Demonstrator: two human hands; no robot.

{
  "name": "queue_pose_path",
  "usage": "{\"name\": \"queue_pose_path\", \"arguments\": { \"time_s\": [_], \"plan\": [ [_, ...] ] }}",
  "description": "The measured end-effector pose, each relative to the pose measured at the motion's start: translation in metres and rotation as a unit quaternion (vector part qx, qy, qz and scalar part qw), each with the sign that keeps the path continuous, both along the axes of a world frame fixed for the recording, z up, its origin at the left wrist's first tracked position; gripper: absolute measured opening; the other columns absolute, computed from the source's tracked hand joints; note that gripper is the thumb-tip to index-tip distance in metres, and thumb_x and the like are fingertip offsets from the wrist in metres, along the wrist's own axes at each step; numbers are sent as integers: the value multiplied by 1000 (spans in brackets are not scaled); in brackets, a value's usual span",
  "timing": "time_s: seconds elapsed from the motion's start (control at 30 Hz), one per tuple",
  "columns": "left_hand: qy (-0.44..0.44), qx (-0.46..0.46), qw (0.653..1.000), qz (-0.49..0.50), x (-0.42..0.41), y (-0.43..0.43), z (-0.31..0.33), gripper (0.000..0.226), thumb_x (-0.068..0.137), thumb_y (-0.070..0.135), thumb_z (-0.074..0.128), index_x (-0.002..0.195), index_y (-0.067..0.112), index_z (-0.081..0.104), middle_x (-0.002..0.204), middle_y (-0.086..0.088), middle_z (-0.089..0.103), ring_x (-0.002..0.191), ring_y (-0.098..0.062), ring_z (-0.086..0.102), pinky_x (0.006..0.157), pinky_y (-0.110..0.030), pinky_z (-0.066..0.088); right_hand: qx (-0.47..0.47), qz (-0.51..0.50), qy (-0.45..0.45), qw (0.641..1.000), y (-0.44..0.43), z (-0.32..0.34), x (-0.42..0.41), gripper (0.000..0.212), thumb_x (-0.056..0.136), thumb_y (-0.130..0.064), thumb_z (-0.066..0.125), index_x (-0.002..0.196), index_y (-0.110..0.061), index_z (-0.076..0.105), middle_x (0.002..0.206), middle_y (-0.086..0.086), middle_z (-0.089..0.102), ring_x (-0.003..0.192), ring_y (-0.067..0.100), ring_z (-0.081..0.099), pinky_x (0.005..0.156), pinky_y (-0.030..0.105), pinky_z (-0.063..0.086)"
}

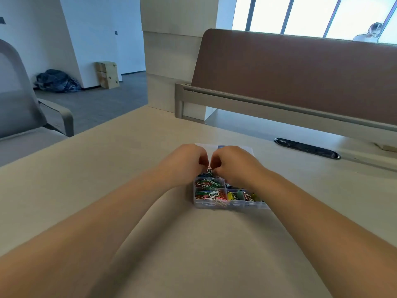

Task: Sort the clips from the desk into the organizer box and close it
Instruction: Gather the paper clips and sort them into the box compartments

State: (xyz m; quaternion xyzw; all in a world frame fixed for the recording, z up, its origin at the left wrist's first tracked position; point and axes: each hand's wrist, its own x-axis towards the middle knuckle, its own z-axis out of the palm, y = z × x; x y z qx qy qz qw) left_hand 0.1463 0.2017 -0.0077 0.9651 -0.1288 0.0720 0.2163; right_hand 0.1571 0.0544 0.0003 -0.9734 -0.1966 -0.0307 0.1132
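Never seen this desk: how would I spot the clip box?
On the pale desk before the brown partition, the left hand and right hand meet over a clear organizer box. Unlike the black oval slot farther right, it holds compartments of coloured paper clips.

Beige desk point(150, 244) under a clear organizer box point(232, 204) of clips.

Single head-worn wide-angle view, forward and down over desk point(129, 164)
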Motion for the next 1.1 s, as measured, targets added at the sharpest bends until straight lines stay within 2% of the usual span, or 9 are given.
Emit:
{"name": "queue_pose_path", "arguments": {
  "time_s": [0.17, 0.37, 0.53, 0.73, 0.87, 1.03, 1.1],
  "plan": [
    [8, 24, 1000, -2, -5, 2, -1, 21, 92, 17, 57, 104, 20, 74, 105, 2, 70, 87, -12, 56, 74, -23, 43, 0, 3, 9, 1000, -3, -4, 0, 20, 92, -19, 63, 106, -21, 76, 99, 2, 74, 81, 17, 63, 78, 28, 53],
    [15, 26, 1000, 4, -7, 3, 0, 27, 98, 21, 48, 108, 19, 73, 112, 1, 69, 89, -13, 56, 74, -24, 40, 26, 0, 27, 999, -7, -2, -3, 24, 96, -19, 56, 108, -17, 76, 103, 3, 74, 86, 19, 65, 85, 34, 55],
    [26, 20, 999, -2, -10, -1, 0, 26, 92, 38, 59, 103, 19, 72, 99, 2, 69, 81, -11, 58, 59, -20, 37, 34, 0, 42, 999, -9, -2, -6, 22, 96, -20, 58, 109, -15, 75, 100, 4, 74, 82, 18, 64, 78, 28, 54],
    [21, 17, 1000, 13, -11, -6, -1, 17, 93, 24, 59, 105, 21, 71, 104, 1, 68, 86, -13, 58, 68, -20, 41, 31, 3, 36, 999, -8, -4, -5, 21, 93, -17, 60, 107, -19, 76, 99, 3, 74, 83, 19, 65, 80, 32, 55],
    [14, 25, 1000, 12, -11, -7, -1, 17, 93, 21, 58, 103, 21, 72, 101, 0, 69, 87, -15, 59, 70, -22, 43, 34, 8, 31, 999, -6, -5, -3, 21, 93, -17, 61, 107, -20, 76, 97, 3, 74, 82, 18, 63, 79, 29, 54],
    [-11, 20, 999, 23, -10, -6, -4, 9, 91, 20, 60, 98, 22, 67, 100, -1, 68, 86, -17, 58, 67, -23, 41, 35, 5, 30, 999, -6, -5, -2, 18, 91, -16, 63, 103, -20, 76, 96, 2, 73, 81, 19, 61, 69, 25, 42],
    [-13, 28, 999, 18, -10, -6, -4, 15, 93, 19, 57, 100, 21, 70, 100, -1, 68, 87, -17, 59, 68, -23, 42, 37, 3, 27, 999, -7, -5, -1, 16, 91, -16, 64, 101, -20, 76, 96, 2, 72, 82, 19, 61, 70, 25, 42]
  ]
}}
